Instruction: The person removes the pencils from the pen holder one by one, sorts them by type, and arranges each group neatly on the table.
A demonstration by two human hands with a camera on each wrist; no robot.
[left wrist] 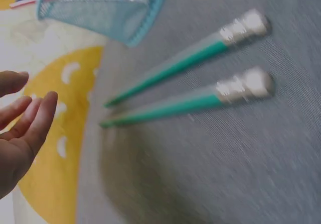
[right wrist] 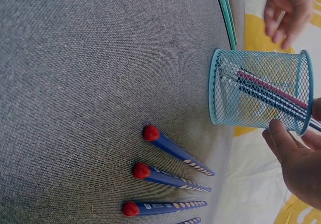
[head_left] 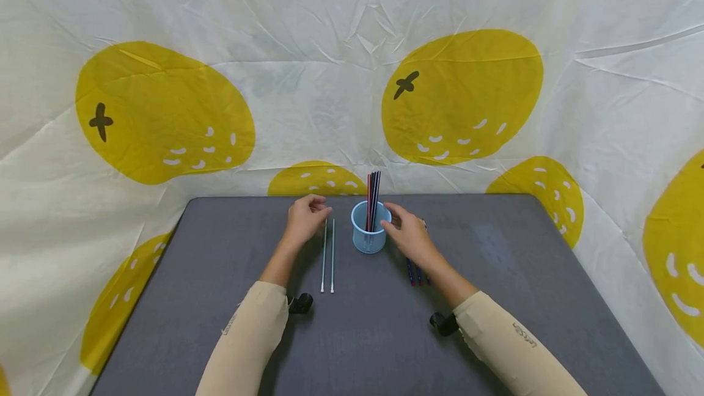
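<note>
A light-blue mesh pencil cup (head_left: 368, 241) stands upright near the table's far edge, holding several thin striped pencils (right wrist: 273, 97), one of them red. My right hand (head_left: 409, 237) holds the cup at its right side, thumb and fingers by the rim. My left hand (head_left: 305, 220) hovers left of the cup with loosely bent fingers and nothing in them. Just below it lie two green pencils (left wrist: 170, 73) with white eraser ends, side by side. Under my right forearm several blue pencils (right wrist: 170, 176) with red ends lie in a row.
The dark grey table (head_left: 374, 335) ends at the back against a white cloth (head_left: 313, 109) printed with yellow fruit shapes. Black wrist mounts (head_left: 301, 304) stick out from both beige sleeves (head_left: 244, 341), low over the table.
</note>
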